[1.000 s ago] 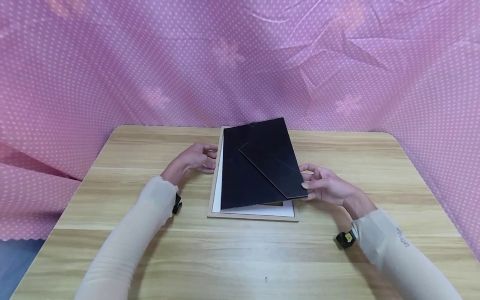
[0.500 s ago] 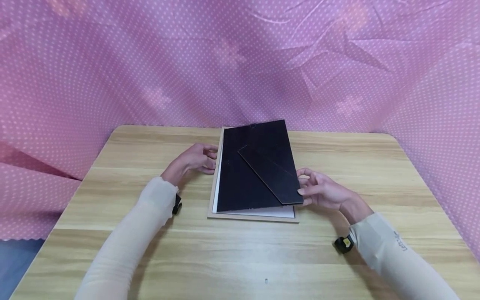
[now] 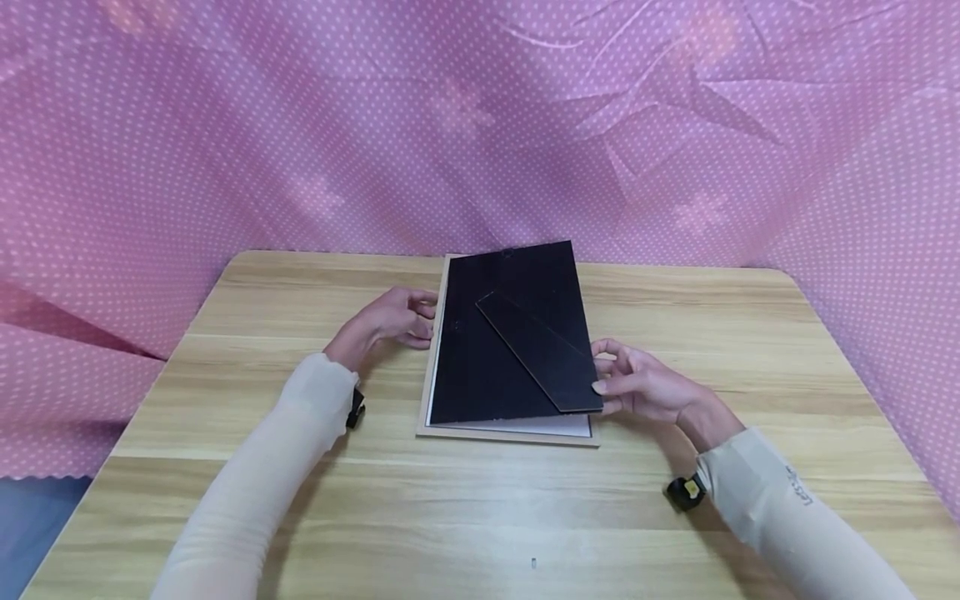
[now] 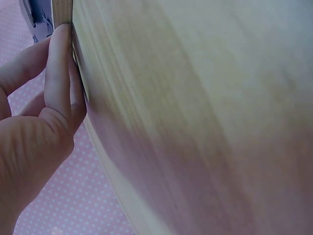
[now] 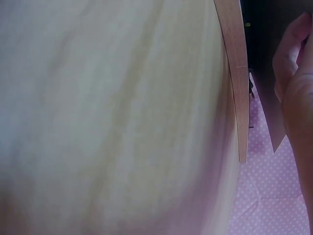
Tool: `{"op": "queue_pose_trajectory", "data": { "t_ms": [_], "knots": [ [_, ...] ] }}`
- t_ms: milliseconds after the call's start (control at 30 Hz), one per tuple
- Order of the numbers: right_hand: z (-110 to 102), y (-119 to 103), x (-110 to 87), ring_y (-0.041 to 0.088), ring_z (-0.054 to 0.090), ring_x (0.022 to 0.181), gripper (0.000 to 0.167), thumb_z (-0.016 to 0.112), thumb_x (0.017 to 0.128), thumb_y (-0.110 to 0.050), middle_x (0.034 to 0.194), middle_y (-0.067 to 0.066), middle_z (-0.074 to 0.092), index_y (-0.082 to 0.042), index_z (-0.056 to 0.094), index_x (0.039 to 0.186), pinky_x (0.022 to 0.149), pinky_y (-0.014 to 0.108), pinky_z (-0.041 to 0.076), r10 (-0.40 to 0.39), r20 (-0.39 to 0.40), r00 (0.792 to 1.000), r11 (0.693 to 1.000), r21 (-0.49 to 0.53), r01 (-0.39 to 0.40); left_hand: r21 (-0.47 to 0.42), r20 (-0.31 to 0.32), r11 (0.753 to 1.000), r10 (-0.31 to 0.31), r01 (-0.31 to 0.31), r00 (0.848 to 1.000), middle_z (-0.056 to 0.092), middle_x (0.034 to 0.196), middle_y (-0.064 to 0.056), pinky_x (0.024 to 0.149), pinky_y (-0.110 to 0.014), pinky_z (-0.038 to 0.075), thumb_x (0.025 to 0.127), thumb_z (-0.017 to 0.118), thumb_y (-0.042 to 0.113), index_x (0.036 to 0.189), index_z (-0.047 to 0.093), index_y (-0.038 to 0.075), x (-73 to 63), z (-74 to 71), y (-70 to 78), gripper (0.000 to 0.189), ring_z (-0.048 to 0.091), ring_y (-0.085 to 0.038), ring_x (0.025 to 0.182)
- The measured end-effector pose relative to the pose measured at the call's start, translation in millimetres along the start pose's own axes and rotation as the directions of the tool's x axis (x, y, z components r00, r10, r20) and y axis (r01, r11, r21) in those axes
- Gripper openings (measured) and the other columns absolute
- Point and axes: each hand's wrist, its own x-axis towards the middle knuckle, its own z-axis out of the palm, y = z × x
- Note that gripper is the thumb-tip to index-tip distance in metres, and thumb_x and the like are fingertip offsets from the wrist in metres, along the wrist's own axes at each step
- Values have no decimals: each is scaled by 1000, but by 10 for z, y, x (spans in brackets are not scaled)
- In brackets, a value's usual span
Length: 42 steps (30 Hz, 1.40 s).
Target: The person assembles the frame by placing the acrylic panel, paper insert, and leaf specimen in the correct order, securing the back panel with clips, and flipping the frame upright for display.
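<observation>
A light wood picture frame (image 3: pixel 507 435) lies face down on the table, with a white sheet (image 3: pixel 547 425) showing in it along the near side. Over it sits a black backing board (image 3: pixel 480 367) with an easel leg (image 3: pixel 536 350), its right side raised and its left side low in the frame. My right hand (image 3: pixel 648 385) pinches the board's right edge, thumb on top. In the right wrist view the lifted board (image 5: pixel 266 93) stands apart from the frame's side (image 5: pixel 237 73). My left hand (image 3: pixel 390 318) touches the frame's left side with relaxed fingers; its thumb meets the wooden edge (image 4: pixel 62 12).
The wood-grain table (image 3: pixel 450 517) has rounded far corners. A pink dotted cloth (image 3: pixel 480 125) hangs behind it and at both sides. One tiny dark piece (image 3: pixel 533 562) lies near the front. Small dark tabs (image 5: pixel 251 83) stick up along the frame's inner edge.
My right hand has moved slightly left and down, bringing the board's raised side lower and more squarely over the frame. Less of the white sheet shows. My left hand stays in place.
</observation>
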Motion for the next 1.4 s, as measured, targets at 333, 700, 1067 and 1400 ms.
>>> {"op": "queue_pose_trajectory", "data": {
  "t_ms": [333, 700, 1067, 1400],
  "knots": [
    [16, -11, 18, 28, 69, 105, 40, 41, 96, 20, 122, 12, 61, -10, 40, 122, 91, 44, 62, 22, 5, 1000, 1000, -15, -22, -5, 1, 1000, -5, 5, 1000, 41, 120, -18, 86, -37, 64, 85, 53, -26, 155, 30, -6, 4, -9, 6, 77, 57, -22, 89],
    [47, -12, 28, 24, 70, 100, 40, 42, 95, 20, 119, 10, 62, -11, 39, 120, 86, 38, 64, 50, 1, 999, 999, -13, -50, 2, 16, 1000, 1, -1, 1000, 41, 118, -17, 85, -37, 65, 84, 52, -26, 155, 29, -7, 10, -9, 2, 77, 58, -20, 86],
    [70, -53, 29, 24, 71, 98, 36, 46, 97, 18, 118, 11, 63, -9, 39, 119, 83, 38, 65, 73, -81, 994, 995, -65, -79, -1, 12, 1000, -4, 4, 1000, 41, 117, -18, 84, -35, 65, 85, 52, -27, 156, 27, -7, -1, -6, 32, 77, 58, -21, 85],
    [102, -78, 21, 21, 68, 92, 20, 54, 100, 6, 103, 7, 56, -6, 45, 113, 80, 38, 65, 129, -312, 941, 965, -180, -192, 4, 5, 1000, -12, 12, 1000, 41, 117, -17, 84, -36, 65, 84, 50, -28, 156, 28, -5, -3, 4, 16, 78, 57, -22, 88]
  ]
}}
